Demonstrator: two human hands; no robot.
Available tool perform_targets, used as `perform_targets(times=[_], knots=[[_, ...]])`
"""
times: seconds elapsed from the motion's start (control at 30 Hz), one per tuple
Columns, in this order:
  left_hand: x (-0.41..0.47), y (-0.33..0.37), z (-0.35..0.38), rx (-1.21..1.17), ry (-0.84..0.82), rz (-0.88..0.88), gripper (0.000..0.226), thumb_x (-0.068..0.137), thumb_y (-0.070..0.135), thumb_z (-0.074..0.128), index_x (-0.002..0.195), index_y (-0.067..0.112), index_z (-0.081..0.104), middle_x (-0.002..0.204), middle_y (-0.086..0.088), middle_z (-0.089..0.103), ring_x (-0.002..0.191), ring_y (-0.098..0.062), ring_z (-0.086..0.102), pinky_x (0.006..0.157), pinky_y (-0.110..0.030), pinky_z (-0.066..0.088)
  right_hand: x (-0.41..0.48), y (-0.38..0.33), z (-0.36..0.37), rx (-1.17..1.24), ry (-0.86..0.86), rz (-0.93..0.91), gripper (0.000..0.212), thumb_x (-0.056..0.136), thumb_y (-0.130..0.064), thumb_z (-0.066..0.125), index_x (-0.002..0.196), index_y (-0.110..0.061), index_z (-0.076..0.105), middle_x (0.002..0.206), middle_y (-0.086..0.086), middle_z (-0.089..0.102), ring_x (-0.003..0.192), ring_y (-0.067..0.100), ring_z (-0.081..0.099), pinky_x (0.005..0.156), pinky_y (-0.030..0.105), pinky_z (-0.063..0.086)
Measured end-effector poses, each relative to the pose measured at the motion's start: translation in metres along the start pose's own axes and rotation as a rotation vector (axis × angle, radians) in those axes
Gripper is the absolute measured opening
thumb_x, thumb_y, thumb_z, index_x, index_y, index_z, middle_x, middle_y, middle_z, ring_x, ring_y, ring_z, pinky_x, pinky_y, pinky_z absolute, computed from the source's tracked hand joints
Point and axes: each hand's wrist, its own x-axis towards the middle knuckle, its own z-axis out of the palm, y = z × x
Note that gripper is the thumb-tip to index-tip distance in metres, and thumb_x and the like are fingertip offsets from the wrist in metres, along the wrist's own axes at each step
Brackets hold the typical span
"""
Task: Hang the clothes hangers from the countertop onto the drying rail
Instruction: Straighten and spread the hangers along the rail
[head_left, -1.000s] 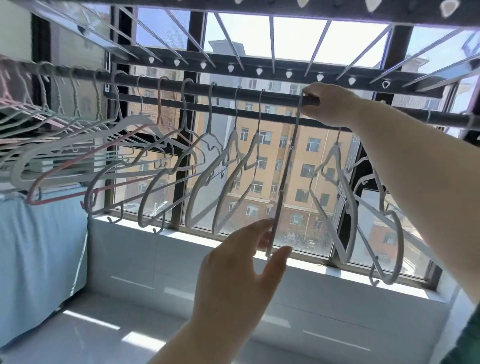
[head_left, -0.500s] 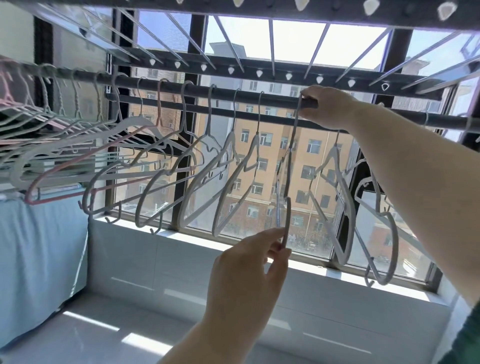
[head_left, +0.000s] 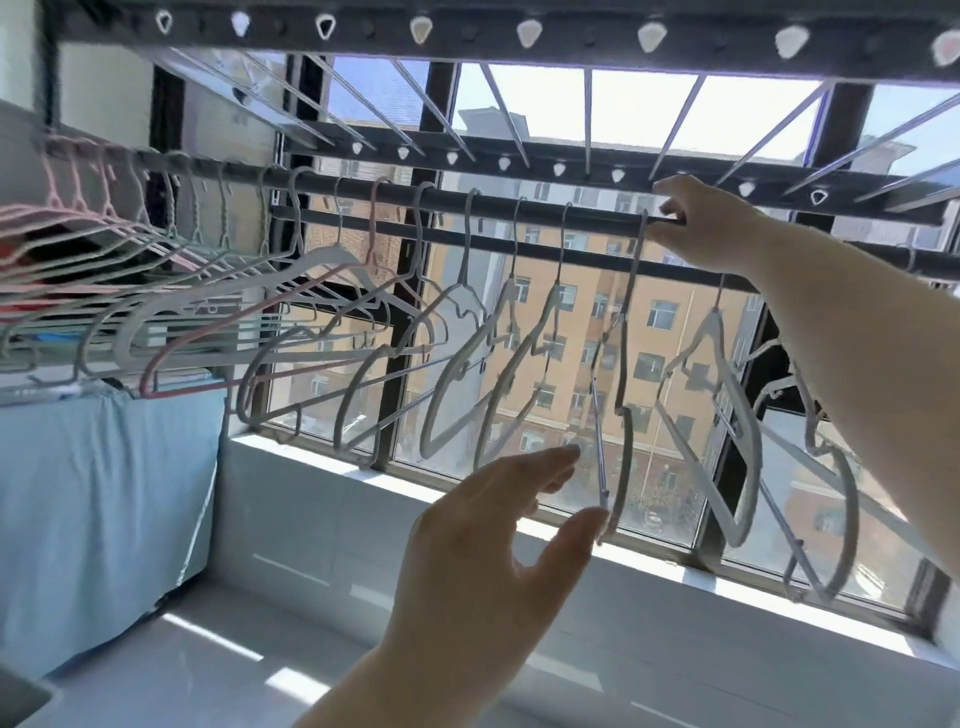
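Between the spread fingers (head_left: 545, 462) and thumb of the left hand (head_left: 483, 551) hangs the lower end of a pale hanger (head_left: 626, 452), seen almost edge-on. This hand is wide open, its fingers straight and holding nothing. The thumb tip sits right at the hanger's bottom bar, though whether it actually touches is hard to tell from this angle. Above those fingers, the hanger's hook is over the dark rail (head_left: 545, 205). Right beside the hook, the right hand (head_left: 711, 228) has its fingers curled over the top of the rail and its thumb underneath, gripping the rail with the fingertips against the hook. To the left of both hands' fingers, a long row of hangers (head_left: 452, 395), white, grey and a few pink, is already on the rail, tilted and overlapping. Beyond the right hand's fingers, under the forearm, two more white hangers (head_left: 737, 457) dangle from the rail. Below the left hand's fingers lies the glossy white countertop (head_left: 218, 649), with patches of sun on it. Well to the left of them hangs a light blue cloth (head_left: 93, 509). Behind the rail is a barred window (head_left: 649, 322) facing a tan building.
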Motion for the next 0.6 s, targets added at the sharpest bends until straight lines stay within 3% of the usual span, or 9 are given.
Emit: perform_targets(times=[0.13, 0.3, 0.4, 0.5, 0.6], knots=[[0.001, -0.002, -0.023, 0.032, 0.032, 0.037, 0.024, 0.076, 0.037, 0.056, 0.099, 0.030, 0.056, 0.109, 0.014, 0.056, 0.083, 0.008, 0.059, 0.072, 0.003, 0.043, -0.005, -0.013, -0.006, -0.008, 0.015, -0.015, 0.048, 0.098, -0.022, 0.044, 0.142, -0.012, 0.030, 0.143, 0.009, 0.041, 0.131, 0.027, 0.039, 0.106, 0.037, 0.029], [0.008, -0.022, -0.063, 0.062, 0.054, 0.025, 0.018, 0.075, 0.033, 0.054, 0.093, 0.029, 0.056, 0.100, 0.017, 0.059, 0.079, 0.020, 0.053, 0.072, 0.008, 0.037, -0.013, -0.050, -0.013, -0.085, 0.041, -0.049, 0.041, 0.098, -0.016, 0.042, 0.137, -0.007, 0.039, 0.143, 0.011, 0.042, 0.133, 0.027, 0.037, 0.109, 0.036, 0.025], [0.012, -0.044, -0.097, 0.057, 0.042, 0.018, 0.017, 0.075, 0.034, 0.052, 0.091, 0.031, 0.058, 0.072, 0.032, 0.059, 0.080, 0.027, 0.051, 0.071, 0.011, 0.034, -0.013, -0.072, -0.014, -0.089, 0.070, -0.039, 0.038, 0.097, -0.015, 0.044, 0.134, -0.007, 0.042, 0.140, 0.011, 0.046, 0.129, 0.027, 0.042, 0.108, 0.037, 0.029], [0.020, -0.069, -0.140, 0.093, 0.025, 0.023, 0.012, 0.076, 0.033, 0.051, 0.082, 0.035, 0.061, 0.083, 0.036, 0.052, 0.079, 0.030, 0.049, 0.067, 0.012, 0.032, -0.009, -0.108, -0.013, -0.116, 0.082, -0.017, 0.038, 0.097, -0.015, 0.045, 0.134, -0.009, 0.044, 0.140, 0.011, 0.046, 0.130, 0.028, 0.041, 0.108, 0.037, 0.028], [0.027, -0.097, -0.188, 0.095, 0.051, -0.052, 0.013, 0.074, 0.037, 0.050, 0.080, 0.037, 0.062, 0.069, 0.044, 0.055, 0.076, 0.030, 0.049, 0.063, 0.012, 0.032, 0.000, -0.151, -0.008, -0.166, 0.069, 0.017, 0.034, 0.097, -0.015, 0.044, 0.130, -0.007, 0.050, 0.138, 0.013, 0.047, 0.129, 0.030, 0.040, 0.107, 0.039, 0.029]])
